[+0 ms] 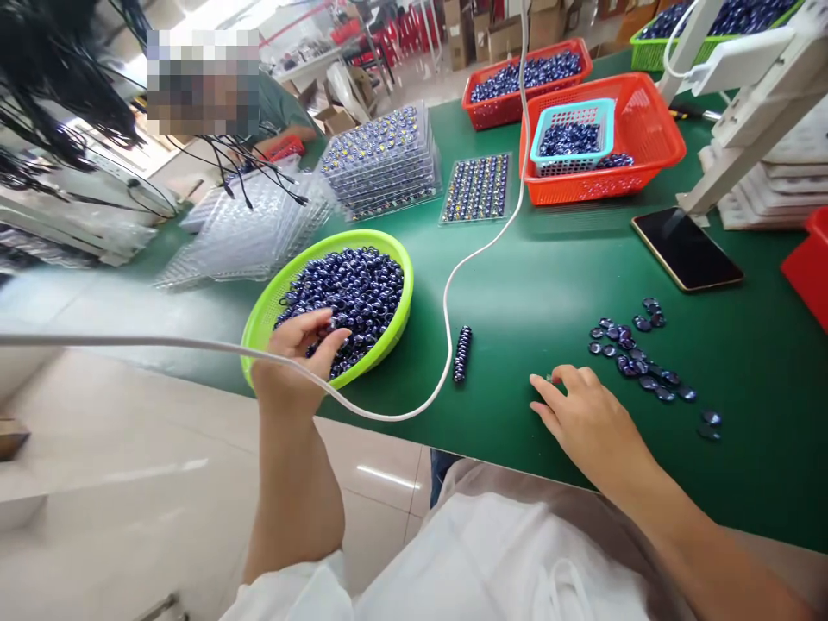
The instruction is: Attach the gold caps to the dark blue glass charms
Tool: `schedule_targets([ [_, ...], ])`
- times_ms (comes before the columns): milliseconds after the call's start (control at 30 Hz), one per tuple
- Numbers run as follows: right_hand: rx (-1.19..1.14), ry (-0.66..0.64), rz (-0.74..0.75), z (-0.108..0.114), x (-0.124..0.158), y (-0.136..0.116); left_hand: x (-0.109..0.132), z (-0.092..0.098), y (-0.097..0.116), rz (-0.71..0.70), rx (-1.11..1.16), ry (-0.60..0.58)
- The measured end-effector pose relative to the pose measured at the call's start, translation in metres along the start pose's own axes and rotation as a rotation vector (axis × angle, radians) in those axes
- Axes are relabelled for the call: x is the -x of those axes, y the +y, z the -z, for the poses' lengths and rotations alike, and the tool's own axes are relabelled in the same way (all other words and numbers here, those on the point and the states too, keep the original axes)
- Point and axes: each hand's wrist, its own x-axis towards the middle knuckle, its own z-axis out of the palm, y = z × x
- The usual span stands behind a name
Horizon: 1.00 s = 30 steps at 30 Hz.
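My left hand [301, 349] is over the near side of a round green basket [259, 319] full of small dark blue shiny pieces [353, 285]. Its thumb and fingers pinch around one of these dark pieces. My right hand [582, 414] rests low over the green table, its thumb and fingertips apart; between them I make out nothing held, and a tiny greenish bit shows by the index finger. Loose dark blue discs [637, 358] lie scattered just beyond the right hand. A short row of stacked dark pieces [462, 354] lies between my hands.
A white cable [446, 293] loops across the table and past my left wrist. Clear trays stand stacked [388, 164], with one filled tray [477, 188] beside them. Red baskets [660, 138], a phone [686, 248] and a metal stand lie beyond. Another person sits across the table.
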Motion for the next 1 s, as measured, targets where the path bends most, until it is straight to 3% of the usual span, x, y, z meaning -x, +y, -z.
schedule_targets([
  [67,-0.005,-0.014,0.002,-0.002,-0.001,-0.001,-0.013,-0.001,-0.002,-0.081,-0.109,0.053],
  [167,-0.032,-0.007,-0.008,-0.002,-0.001,-0.001,-0.012,-0.009,0.013,-0.200,-0.178,0.084],
  [267,-0.131,0.058,-0.060,0.003,0.003,0.000,0.011,-0.024,0.035,-0.248,-0.102,0.042],
  [400,-0.590,0.097,-0.287,0.017,0.013,-0.003,0.058,-0.050,0.065,-0.173,0.084,-0.014],
  [467,-0.879,0.047,-0.478,0.024,0.018,-0.006,0.082,-0.065,0.082,-0.081,0.284,-0.129],
  [533,-1.129,0.014,-0.633,0.027,0.023,-0.010,0.104,-0.081,0.100,0.062,0.560,-0.370],
  [600,-1.316,0.026,-0.714,0.027,0.026,-0.014,0.119,-0.096,0.118,0.214,0.825,-0.609],
  [667,-1.427,0.064,-0.750,0.025,0.028,-0.017,0.129,-0.110,0.132,0.305,0.978,-0.709],
  [867,-1.395,0.163,-0.792,0.026,0.038,-0.017,0.137,-0.129,0.150,0.333,1.079,-0.735],
  [1000,-1.285,0.171,-0.709,0.030,0.046,-0.014,0.137,-0.130,0.153,0.351,1.113,-0.750],
])
